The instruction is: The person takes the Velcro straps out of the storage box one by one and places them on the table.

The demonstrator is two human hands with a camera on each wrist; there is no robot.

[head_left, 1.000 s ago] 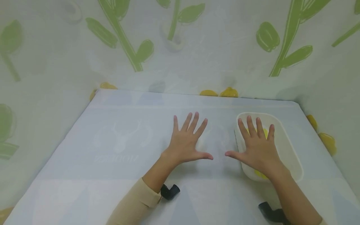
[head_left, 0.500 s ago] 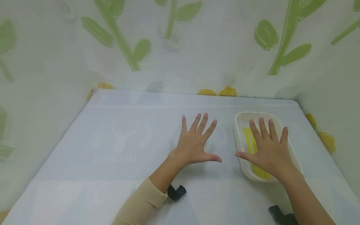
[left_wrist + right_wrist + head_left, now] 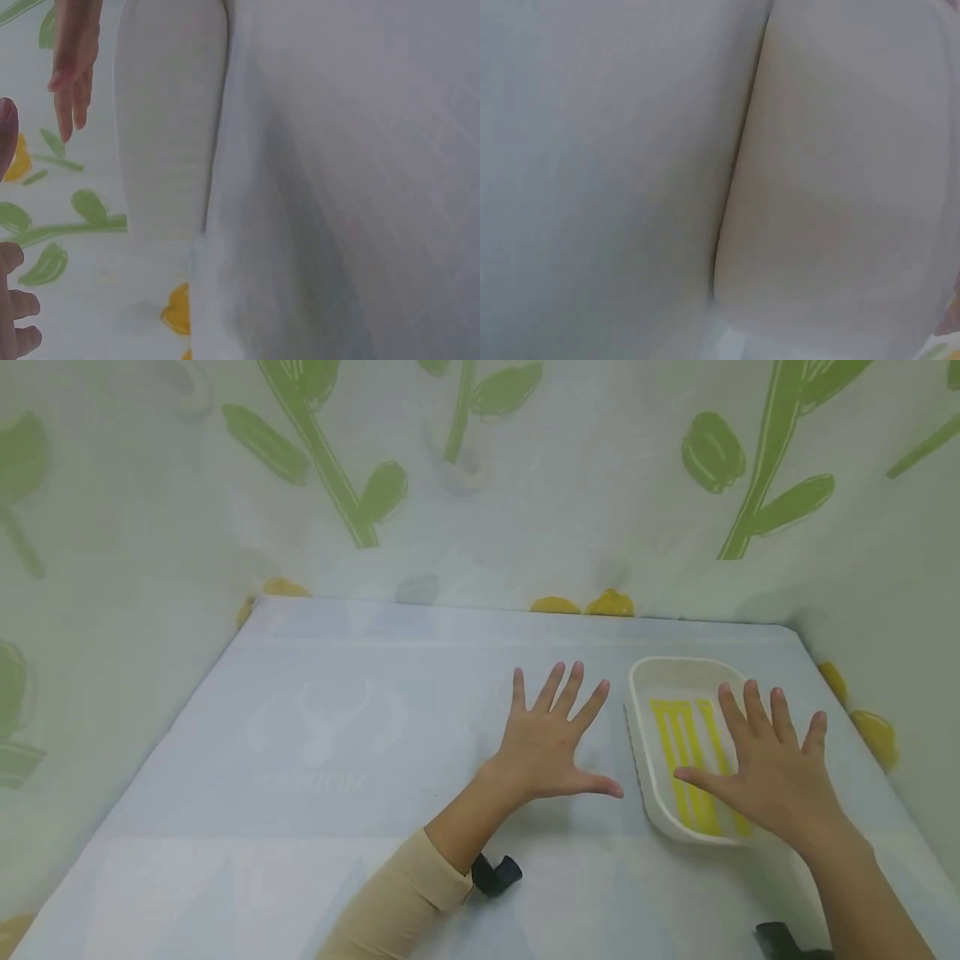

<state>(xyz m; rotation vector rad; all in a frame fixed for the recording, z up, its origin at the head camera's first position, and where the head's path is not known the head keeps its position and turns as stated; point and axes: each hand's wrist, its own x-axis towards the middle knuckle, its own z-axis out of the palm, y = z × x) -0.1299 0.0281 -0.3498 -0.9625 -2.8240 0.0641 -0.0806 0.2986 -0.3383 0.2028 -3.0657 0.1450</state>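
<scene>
Palm down and fingers spread wide, my left hand (image 3: 543, 747) is held over the table, left of a white rectangular basin (image 3: 651, 781). It holds nothing. My right hand (image 3: 780, 777), equally spread and without anything in it, overlaps the basin's right side in the head view, hiding part of it. Several long yellow strips (image 3: 701, 785) show on the basin's floor. In the left wrist view the basin's side wall (image 3: 169, 127) stands between the table and the fingers of my right hand (image 3: 75, 67). The right wrist view is mostly filled by the basin's wall (image 3: 832, 172).
A pale table cover (image 3: 315, 735) with a faint deer-head print lies under both hands. Behind it and at the sides hang white walls with green leaves (image 3: 795, 502) and yellow flowers (image 3: 611, 603). A black wrist-camera piece (image 3: 497, 875) sits below my left wrist.
Both hands have moved to the right, still spread. My right hand has shifted off the basin's middle, so more yellow strips show. The basin has stayed in place.
</scene>
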